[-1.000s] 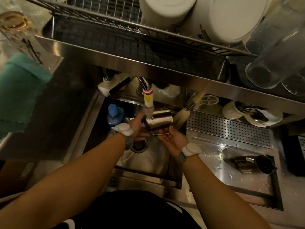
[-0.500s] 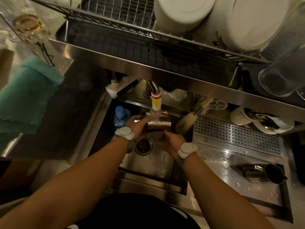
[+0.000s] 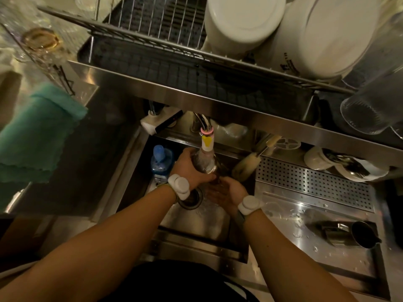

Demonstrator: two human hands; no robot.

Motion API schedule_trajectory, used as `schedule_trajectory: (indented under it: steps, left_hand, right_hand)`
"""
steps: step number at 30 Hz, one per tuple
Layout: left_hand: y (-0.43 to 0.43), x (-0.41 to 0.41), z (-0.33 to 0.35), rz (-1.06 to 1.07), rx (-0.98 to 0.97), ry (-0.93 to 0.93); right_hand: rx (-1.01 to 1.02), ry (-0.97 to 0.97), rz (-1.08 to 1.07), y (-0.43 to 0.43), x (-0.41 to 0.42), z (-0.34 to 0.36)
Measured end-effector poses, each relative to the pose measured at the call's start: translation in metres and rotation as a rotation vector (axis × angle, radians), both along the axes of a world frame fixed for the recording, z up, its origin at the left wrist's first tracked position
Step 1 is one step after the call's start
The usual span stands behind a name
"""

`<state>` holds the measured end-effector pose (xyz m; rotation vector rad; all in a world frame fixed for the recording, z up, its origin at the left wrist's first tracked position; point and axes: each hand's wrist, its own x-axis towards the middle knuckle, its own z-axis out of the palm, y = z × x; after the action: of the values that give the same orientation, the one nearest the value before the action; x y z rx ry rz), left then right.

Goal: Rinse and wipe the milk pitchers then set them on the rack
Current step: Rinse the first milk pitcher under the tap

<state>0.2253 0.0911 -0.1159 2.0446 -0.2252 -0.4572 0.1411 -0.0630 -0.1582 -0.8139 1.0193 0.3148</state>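
A steel milk pitcher (image 3: 204, 164) is under the faucet nozzle (image 3: 207, 142), over the sink (image 3: 196, 216). My left hand (image 3: 189, 167) grips its side from the left. My right hand (image 3: 222, 190) is cupped just below it, palm up, with water running over it; whether it touches the pitcher is hard to tell. A second steel pitcher (image 3: 353, 234) lies on its side on the wet drainboard at the right. The wire dish rack (image 3: 161, 29) sits on the shelf above the sink.
White bowls (image 3: 244, 20) and clear glasses (image 3: 370, 105) fill the rack's right side. A teal cloth (image 3: 37, 129) hangs at left. A blue soap bottle (image 3: 160, 160) stands in the sink's left corner, a bottle brush (image 3: 248, 164) leans at its right, beside a perforated drain plate (image 3: 314, 182).
The pitcher has turned from lying sideways to sit directly under the nozzle. My right hand dropped lower beneath it. The view shifted slightly left.
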Motion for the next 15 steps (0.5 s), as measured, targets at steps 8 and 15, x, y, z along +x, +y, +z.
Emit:
schedule_trajectory:
  steps: [8, 15]
  left_hand:
    - [0.026, -0.005, -0.010, -0.117, 0.145, -0.099]
    - [0.022, -0.012, -0.012, -0.111, 0.143, -0.024]
  right_hand:
    - [-0.056, -0.162, 0.000, 0.012, 0.017, 0.012]
    - [-0.204, -0.297, 0.028, -0.006, 0.012, 0.027]
